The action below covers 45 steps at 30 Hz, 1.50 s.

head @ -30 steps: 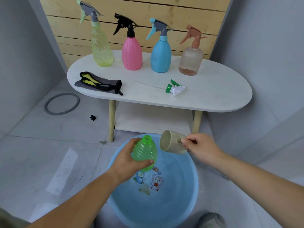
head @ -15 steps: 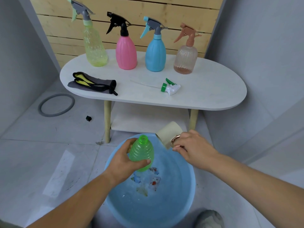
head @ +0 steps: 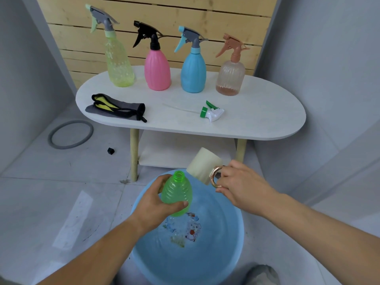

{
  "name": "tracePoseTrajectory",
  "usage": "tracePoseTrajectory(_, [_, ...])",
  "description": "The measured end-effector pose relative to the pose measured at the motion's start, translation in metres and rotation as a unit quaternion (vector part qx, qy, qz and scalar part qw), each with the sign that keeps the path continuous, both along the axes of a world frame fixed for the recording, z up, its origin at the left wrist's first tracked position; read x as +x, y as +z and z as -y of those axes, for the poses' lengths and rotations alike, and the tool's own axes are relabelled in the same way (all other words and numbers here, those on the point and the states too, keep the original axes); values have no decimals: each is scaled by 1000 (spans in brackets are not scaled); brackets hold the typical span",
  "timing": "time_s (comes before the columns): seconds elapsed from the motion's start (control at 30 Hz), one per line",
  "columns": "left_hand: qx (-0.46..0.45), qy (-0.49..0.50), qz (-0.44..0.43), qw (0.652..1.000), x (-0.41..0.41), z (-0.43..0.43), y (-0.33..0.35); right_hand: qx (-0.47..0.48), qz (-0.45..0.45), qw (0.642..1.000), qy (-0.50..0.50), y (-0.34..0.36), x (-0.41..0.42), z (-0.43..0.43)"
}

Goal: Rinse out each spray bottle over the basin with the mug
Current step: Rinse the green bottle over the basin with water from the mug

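My left hand (head: 156, 204) grips an open green bottle (head: 177, 194), neck up, over the blue basin (head: 232, 243) of water on the floor. My right hand (head: 240, 186) holds the cream mug (head: 202, 164) by its copper handle, tipped bottom-up with its mouth down against the bottle's neck. The bottle's green-and-white spray head (head: 211, 113) lies on the white table (head: 257, 118). At the table's back stand the yellow (head: 118, 64), pink (head: 157, 68), blue (head: 193, 68) and clear brown (head: 231, 77) spray bottles, all capped.
A grey-and-yellow folded cloth (head: 115, 108) lies on the table's left. A grey ring (head: 71, 134) and a small black piece (head: 110, 150) rest on the tiled floor at left. Grey walls close in on both sides; a shelf sits under the table.
My right hand has tipped the mug from sideways to bottom-up over the bottle's neck. The water in the basin has rippled. My left hand keeps the bottle in place.
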<state>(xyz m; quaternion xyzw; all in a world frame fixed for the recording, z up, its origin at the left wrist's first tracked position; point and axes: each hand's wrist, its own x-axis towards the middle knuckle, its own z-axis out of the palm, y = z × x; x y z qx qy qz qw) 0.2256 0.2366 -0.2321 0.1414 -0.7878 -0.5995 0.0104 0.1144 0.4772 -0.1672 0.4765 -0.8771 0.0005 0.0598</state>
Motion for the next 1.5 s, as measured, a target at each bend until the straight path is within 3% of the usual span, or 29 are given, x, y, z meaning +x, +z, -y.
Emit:
tracePoseTrajectory(0.13, [-1, -4, -9, 1000, -1, 1, 6, -84, 132, 983, -97, 15, 2, 1])
tracePoseTrajectory(0.3, [11, -5, -35, 999, -4, 5, 30, -192, 256, 920, -225, 44, -3, -12])
tracePoseTrajectory(0.47, [32, -9, -76, 997, -13, 10, 75, -370, 422, 777, -284, 86, -7, -29])
tracePoseTrajectory(0.67, [33, -48, -90, 994, -27, 11, 123, -543, 444, 641, -312, 118, -35, -44])
tracePoseTrajectory(0.87, [67, -99, -55, 991, -39, 1, 149, -614, 450, 540, -359, 119, -94, -61])
tracePoseTrajectory(1.27, [47, -148, -95, 983, -75, -10, 159, -578, 410, 540, -455, 95, -158, -70])
tracePoseTrajectory(1.43, [40, -144, -96, 984, -78, -10, 157, -539, 375, 582, -481, 88, -164, -69])
tracePoseTrajectory(1.5, [33, -144, -93, 985, -78, -9, 156, -508, 323, 631, -490, 90, -163, -71])
